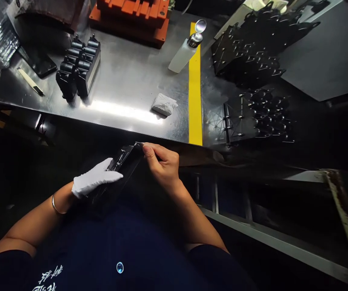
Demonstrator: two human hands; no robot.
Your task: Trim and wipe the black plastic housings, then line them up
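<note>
My left hand (97, 178), in a white glove, is closed around a long black plastic part (124, 159) with a glossy, ridged surface. The part is tilted, its far end up and to the right, just off the table's front edge. My bare right hand (163, 161) pinches at that far end with thumb and forefinger. A dark scrap or edge shows at the fingertips; whether it is film or the part itself I cannot tell. Much of the part's lower end is lost in shadow and behind the glove.
On the metal table (125, 81) stand black moulded parts (80, 66), a folded white cloth (164, 104), a dispenser bottle (183, 54) and an orange block (131, 20). Yellow tape (195, 93) crosses the surface. Stacked black parts (246, 48) and a cutter knife (30, 81) also lie there.
</note>
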